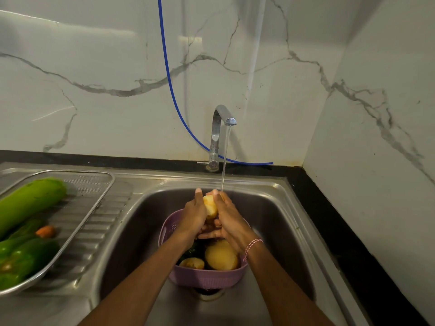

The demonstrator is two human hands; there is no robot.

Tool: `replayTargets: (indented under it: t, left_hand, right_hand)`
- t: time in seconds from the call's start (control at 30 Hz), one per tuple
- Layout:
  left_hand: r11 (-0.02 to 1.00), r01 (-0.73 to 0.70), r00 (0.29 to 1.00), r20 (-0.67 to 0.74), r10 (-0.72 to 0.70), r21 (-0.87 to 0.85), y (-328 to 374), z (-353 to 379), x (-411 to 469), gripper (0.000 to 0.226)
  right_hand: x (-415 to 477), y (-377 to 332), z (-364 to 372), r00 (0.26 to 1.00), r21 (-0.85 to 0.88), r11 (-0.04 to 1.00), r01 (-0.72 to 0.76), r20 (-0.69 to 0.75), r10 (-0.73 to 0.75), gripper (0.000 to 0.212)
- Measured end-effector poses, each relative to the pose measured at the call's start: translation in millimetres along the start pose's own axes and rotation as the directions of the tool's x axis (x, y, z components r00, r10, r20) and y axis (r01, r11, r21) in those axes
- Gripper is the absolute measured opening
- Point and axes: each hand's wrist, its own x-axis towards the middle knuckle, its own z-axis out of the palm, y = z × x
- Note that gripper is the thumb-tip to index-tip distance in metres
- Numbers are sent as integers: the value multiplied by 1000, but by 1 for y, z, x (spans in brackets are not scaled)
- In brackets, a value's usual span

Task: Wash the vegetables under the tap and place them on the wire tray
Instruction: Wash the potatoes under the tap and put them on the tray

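- A purple colander [202, 276] stands in the basin, just over the drain [208, 294]. It holds two more potatoes [221, 256] and a dark green vegetable [191, 251] that is mostly hidden beneath the wrists.
- The wire tray [103, 182] sits on the ribbed drainboard [94, 231] left of the basin. On it lie a pale green bottle gourd [30, 201], a carrot [46, 231] and green capsicums [23, 257], all blurred.
- A blue hose [169, 74] hangs down the wall and passes behind the tap [217, 128]. The hose's end lies along the back ledge.
- The tap is running, and its water stream [224, 161] falls to the fingertips.
- The stainless steel sink [277, 208] is set in a black counter [329, 208], in a corner of white marble-veined wall [94, 67].
- The left hand [194, 215] and right hand [229, 220] are raised together above the colander, with a potato [210, 207] clasped between them.
- Each hand wraps its own side of the potato, thumbs pointing up at the top. The fingers of both meet beneath it.
- The potato's top is just beside the falling water, well apart from the wire tray.
- A red-and-white thread bracelet [253, 244] circles the right wrist.
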Motion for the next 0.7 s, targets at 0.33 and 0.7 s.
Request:
replayTargets:
  t: [0.33,0.7]
  left_hand:
    - [937,216,941,315,-125,-273,9,-11,-8,47]
    - [952,147,950,308,-60,-267,4,-6,-8,32]
  right_hand:
    - [5,-2,-13,998,-30,999,-27,-53,25,52]
    - [14,6,-11,990,-198,979,52,-116,-76,30]
